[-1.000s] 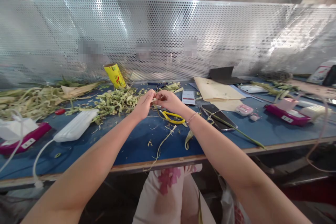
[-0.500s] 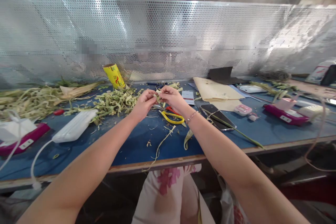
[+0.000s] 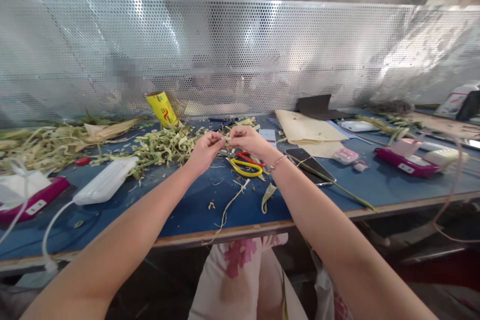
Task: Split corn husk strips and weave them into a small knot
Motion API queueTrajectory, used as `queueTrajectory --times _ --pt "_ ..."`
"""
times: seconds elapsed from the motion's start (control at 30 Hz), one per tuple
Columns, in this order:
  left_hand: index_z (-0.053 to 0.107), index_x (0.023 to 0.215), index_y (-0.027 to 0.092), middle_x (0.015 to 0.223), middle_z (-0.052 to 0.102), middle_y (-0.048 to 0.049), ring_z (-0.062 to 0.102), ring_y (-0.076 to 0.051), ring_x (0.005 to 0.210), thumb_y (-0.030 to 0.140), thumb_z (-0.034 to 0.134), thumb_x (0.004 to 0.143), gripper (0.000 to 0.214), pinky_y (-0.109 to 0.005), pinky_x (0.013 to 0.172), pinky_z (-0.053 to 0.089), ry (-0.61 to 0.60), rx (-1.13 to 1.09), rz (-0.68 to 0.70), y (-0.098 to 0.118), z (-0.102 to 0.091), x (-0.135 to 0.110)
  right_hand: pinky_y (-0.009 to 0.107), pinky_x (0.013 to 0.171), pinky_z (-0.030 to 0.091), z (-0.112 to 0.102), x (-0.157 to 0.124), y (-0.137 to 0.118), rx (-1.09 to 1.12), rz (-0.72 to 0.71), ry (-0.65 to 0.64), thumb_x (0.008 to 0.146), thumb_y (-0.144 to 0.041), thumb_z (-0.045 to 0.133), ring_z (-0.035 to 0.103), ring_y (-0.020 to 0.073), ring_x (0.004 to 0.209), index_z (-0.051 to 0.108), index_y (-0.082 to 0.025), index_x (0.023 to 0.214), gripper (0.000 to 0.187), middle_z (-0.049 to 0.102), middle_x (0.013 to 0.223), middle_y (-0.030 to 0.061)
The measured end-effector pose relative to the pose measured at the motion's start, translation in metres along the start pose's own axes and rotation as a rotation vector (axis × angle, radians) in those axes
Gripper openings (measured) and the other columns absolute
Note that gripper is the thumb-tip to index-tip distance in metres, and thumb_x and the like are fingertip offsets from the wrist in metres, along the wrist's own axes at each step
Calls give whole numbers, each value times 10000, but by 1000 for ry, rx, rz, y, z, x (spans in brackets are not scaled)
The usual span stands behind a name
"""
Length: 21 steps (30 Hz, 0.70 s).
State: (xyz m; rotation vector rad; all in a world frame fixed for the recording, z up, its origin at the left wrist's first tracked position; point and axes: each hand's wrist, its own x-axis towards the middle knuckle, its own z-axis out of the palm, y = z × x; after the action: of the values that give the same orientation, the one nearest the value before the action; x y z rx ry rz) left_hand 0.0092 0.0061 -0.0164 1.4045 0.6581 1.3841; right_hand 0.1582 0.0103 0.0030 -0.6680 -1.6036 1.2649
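Note:
Over the middle of the table, my left hand (image 3: 206, 151) and my right hand (image 3: 248, 141) meet, fingertips nearly touching. Both are closed in a pinch on a small pale-green strip of plant leaf (image 3: 226, 139), mostly hidden by the fingers. Just below my right hand lie scissors with yellow handles (image 3: 243, 170) and a red-orange handle (image 3: 248, 158) beside them; whether these are one tool or two I cannot tell. Left of my left hand is a heap of curled pale-green leaf strips (image 3: 165, 145). A thin dry strand (image 3: 229, 206) hangs toward the table's front edge.
A yellow tube (image 3: 163, 109) leans near the perforated metal screen (image 3: 240, 55). At left are a white power bank-like block (image 3: 106, 181) and a magenta power strip (image 3: 45, 199). Rightward lie a phone (image 3: 310, 166), brown paper (image 3: 305, 127), a pink case (image 3: 345, 156) and another magenta strip (image 3: 406, 163).
Both hands stay together in almost the same spot. My right hand's fingers have shifted slightly, and less of the leaf strip shows between the fingertips.

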Motion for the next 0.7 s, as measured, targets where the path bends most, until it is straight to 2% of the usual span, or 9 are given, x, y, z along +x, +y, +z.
queueTrajectory --times 0.37,0.57,0.7 --pt "586 596 129 631 606 4 537 -67 587 212 726 604 162 -213 612 431 -20 -179 -125 4 6 -4 218 527 348 -8 -4 -7 -121 2 -80 543 -165 614 431 51 523 468 -161 511 149 468 536 -57" --pt "603 571 130 593 595 10 519 -57 568 190 747 570 156 -198 584 411 11 -150 -146 3 6 -3 213 490 295 -8 -4 -7 -211 1 -74 547 -171 609 380 44 497 462 -158 507 153 445 522 -63" --pt "625 574 130 580 599 6 515 -59 558 211 758 548 158 -204 580 412 32 -125 -143 2 6 -2 221 500 306 -9 -1 -4 -297 -34 -57 556 -167 595 395 49 503 460 -156 503 145 473 548 -49"
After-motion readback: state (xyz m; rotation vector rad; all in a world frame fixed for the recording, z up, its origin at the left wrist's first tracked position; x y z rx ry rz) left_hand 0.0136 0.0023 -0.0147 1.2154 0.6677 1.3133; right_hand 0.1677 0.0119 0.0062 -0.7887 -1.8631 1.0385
